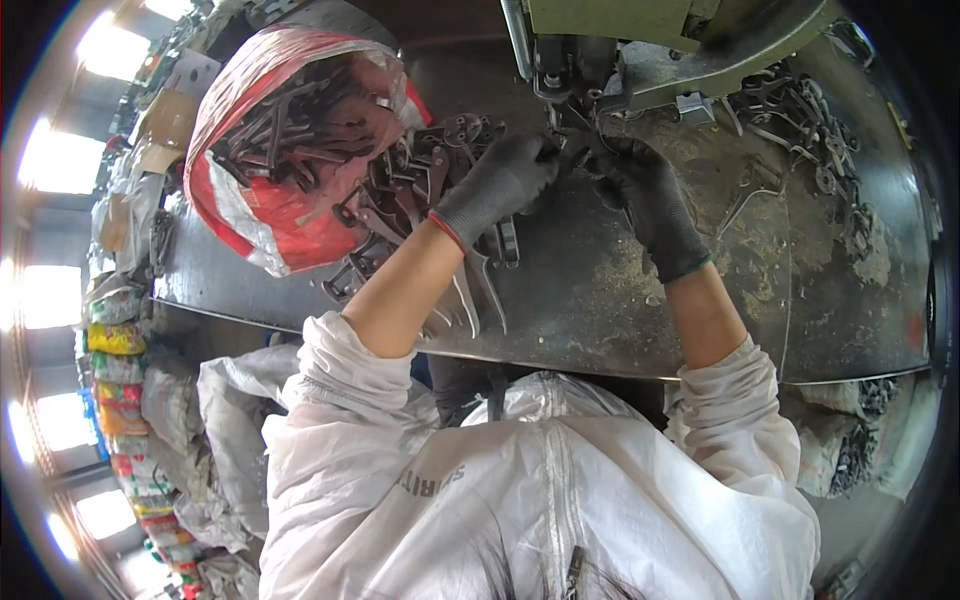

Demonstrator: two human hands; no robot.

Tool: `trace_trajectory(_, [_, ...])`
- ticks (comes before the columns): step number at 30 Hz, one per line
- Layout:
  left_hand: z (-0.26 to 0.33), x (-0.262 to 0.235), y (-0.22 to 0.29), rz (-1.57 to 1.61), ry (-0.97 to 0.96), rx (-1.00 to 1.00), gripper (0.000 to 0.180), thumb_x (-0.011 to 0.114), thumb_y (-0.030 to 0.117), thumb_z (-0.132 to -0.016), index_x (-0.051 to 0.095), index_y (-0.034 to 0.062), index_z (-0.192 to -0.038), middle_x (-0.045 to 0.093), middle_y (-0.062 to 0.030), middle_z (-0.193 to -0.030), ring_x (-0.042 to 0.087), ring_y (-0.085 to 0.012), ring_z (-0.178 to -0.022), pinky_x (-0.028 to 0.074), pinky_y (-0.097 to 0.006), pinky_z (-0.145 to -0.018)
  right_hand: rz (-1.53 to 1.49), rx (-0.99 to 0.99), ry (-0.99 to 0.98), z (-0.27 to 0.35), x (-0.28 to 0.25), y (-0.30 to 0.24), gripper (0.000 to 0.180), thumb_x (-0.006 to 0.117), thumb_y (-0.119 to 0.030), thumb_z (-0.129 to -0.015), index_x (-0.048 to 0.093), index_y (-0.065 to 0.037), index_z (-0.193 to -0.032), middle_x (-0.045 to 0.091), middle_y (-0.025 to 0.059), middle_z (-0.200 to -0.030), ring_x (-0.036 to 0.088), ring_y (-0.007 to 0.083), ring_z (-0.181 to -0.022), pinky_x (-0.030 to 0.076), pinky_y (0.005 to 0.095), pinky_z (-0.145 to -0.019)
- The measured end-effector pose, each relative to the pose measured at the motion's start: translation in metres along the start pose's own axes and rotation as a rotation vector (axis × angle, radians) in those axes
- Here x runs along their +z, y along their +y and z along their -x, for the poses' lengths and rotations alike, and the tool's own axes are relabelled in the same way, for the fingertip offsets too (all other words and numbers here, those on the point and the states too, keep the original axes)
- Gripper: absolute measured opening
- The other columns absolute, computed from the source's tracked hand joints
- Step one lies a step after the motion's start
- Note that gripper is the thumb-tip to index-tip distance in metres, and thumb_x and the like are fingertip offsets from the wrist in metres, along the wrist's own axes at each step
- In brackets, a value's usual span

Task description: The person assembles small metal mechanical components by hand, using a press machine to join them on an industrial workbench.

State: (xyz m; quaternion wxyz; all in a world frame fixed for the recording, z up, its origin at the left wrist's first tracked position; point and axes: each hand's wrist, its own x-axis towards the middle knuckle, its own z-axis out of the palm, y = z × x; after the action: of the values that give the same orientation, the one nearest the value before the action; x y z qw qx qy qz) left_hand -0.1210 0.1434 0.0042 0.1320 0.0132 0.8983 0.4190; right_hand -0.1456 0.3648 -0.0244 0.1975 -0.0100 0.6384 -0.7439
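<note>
Both my hands wear black gloves and meet under the green machine head (620,40) at the back of the steel table (600,300). My left hand (500,185) is closed on a small dark metal part (578,140) at the machine's tool. From the right, my right hand (650,200) has its fingers curled onto the same part. Most of the part is hidden by the fingers. A heap of dark forged metal pieces (400,195) lies just left of my left wrist.
A red and white sack (280,140) full of metal pieces lies open at the table's left. More loose metal pieces (800,120) are scattered at the right rear. Stacked coloured sacks (120,400) and white bags (220,420) stand on the floor to the left.
</note>
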Motion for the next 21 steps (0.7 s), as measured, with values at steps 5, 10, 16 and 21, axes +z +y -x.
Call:
trace_trajectory(5, [0.025, -0.06, 0.002, -0.385, 0.491, 0.131, 0.035, 0.06, 0.036, -0.1, 0.072, 0.0056, -0.115, 0.074, -0.0213, -0.102, 0.073, -0.0361, -0.096, 0.057, -0.046, -0.082, -0.035, 0.046, 0.011, -0.005, -0.001, 0.01, 0.029, 0.064, -0.017, -0.103, 0.065, 0.002, -0.124, 0.074, 0.008, -0.1, 0.066, 0.0096, -0.071, 0.053, 0.0235, -0.06])
trace_trajectory(10, [0.013, -0.17, -0.096, -0.981, 0.576, -0.187, 0.037, 0.059, 0.038, -0.099, 0.073, 0.0095, -0.119, 0.073, -0.0231, -0.113, 0.072, -0.0402, -0.104, 0.058, -0.047, -0.085, -0.017, -0.021, 0.037, 0.007, 0.003, -0.016, 0.032, 0.068, -0.021, -0.103, 0.065, 0.002, -0.125, 0.074, 0.0062, -0.1, 0.065, 0.0087, -0.071, 0.052, 0.0228, -0.06])
trace_trajectory(16, [-0.011, -0.233, -0.317, 0.745, 0.315, -0.217, 0.047, 0.068, 0.039, -0.096, 0.071, -0.0015, -0.119, 0.073, -0.0254, -0.117, 0.071, -0.0297, -0.109, 0.054, -0.045, -0.092, 0.019, 0.061, -0.072, 0.017, 0.01, -0.017, 0.035, 0.068, -0.026, -0.104, 0.065, 0.002, -0.125, 0.073, 0.0045, -0.094, 0.064, 0.0084, -0.07, 0.052, 0.0229, -0.06])
trace_trajectory(21, [-0.056, -0.219, -0.266, -0.295, 0.024, -0.376, 0.062, 0.07, 0.038, -0.096, 0.055, 0.0015, -0.143, 0.069, -0.025, -0.128, 0.07, -0.0325, -0.109, 0.053, -0.042, -0.096, 0.0, 0.151, 0.02, 0.014, -0.01, 0.006, 0.036, 0.067, -0.027, -0.104, 0.065, 0.003, -0.125, 0.072, 0.0053, -0.094, 0.065, 0.009, -0.07, 0.055, 0.024, -0.062])
